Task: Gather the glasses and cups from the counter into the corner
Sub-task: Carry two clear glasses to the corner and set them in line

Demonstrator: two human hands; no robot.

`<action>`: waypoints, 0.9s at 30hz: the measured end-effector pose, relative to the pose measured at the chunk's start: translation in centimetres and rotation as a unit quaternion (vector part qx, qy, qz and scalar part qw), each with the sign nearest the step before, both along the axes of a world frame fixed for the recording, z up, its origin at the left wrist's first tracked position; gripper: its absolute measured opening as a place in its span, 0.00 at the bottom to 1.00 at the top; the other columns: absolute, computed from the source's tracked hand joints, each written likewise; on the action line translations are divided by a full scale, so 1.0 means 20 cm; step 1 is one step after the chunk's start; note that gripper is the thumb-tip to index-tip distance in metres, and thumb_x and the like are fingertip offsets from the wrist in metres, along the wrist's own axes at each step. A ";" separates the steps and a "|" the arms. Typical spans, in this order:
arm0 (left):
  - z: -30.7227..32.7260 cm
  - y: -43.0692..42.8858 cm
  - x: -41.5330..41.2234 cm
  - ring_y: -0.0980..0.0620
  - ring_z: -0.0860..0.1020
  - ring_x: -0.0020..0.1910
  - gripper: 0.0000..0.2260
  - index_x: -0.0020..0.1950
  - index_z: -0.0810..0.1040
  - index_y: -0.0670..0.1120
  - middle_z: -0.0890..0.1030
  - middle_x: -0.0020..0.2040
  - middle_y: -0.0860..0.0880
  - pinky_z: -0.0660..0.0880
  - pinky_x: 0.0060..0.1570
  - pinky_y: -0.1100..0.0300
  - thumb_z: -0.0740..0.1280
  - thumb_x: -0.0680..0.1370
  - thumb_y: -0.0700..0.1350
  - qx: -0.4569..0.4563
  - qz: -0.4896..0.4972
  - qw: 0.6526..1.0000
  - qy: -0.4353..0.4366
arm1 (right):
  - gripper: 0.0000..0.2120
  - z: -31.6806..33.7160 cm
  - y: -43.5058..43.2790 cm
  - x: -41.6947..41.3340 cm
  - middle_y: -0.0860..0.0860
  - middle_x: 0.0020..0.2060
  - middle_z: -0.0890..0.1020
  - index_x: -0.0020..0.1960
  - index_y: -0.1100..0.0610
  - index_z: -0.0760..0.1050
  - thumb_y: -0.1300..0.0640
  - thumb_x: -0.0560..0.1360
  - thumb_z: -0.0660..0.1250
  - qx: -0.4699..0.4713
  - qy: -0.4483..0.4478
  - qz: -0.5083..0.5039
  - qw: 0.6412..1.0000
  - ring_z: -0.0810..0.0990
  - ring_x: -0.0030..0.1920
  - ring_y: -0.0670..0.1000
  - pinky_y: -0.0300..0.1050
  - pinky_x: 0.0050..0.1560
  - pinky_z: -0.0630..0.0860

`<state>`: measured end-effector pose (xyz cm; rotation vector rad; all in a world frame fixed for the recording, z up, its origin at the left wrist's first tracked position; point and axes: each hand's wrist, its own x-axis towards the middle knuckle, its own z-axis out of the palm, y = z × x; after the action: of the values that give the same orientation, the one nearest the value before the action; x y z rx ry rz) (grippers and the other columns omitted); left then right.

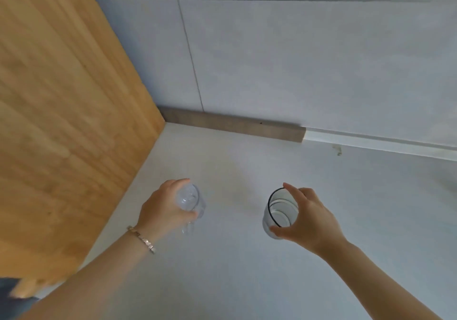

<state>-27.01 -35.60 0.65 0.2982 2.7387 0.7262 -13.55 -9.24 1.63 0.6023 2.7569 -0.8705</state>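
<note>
Near the corner at 11 o'clock, her left hand (162, 205) grips a clear glass (190, 199); the right hand (308, 217), at 3 o'clock from it, pinches a dark-rimmed glass (278, 212) above the counter (235, 270).

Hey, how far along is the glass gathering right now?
Nothing stands in the corner yet. In hand: the left hand grips a clear ribbed glass, and the right hand a clear dark-rimmed tumbler, both short of the corner. Left: setting both down there.
</note>
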 end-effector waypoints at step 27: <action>-0.27 -0.06 -1.64 0.48 0.72 0.65 0.35 0.71 0.68 0.43 0.72 0.66 0.46 0.68 0.63 0.60 0.76 0.65 0.39 -0.020 -0.151 0.988 0.017 | 0.46 -0.22 -0.57 -1.63 0.53 0.68 0.64 0.74 0.51 0.54 0.44 0.63 0.74 0.059 0.017 -0.007 0.998 0.69 0.66 0.56 0.48 0.59 0.73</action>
<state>-59.87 -36.89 -4.71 0.7024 2.6498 0.5879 -46.22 -20.71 -2.85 0.6324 2.8543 -0.7324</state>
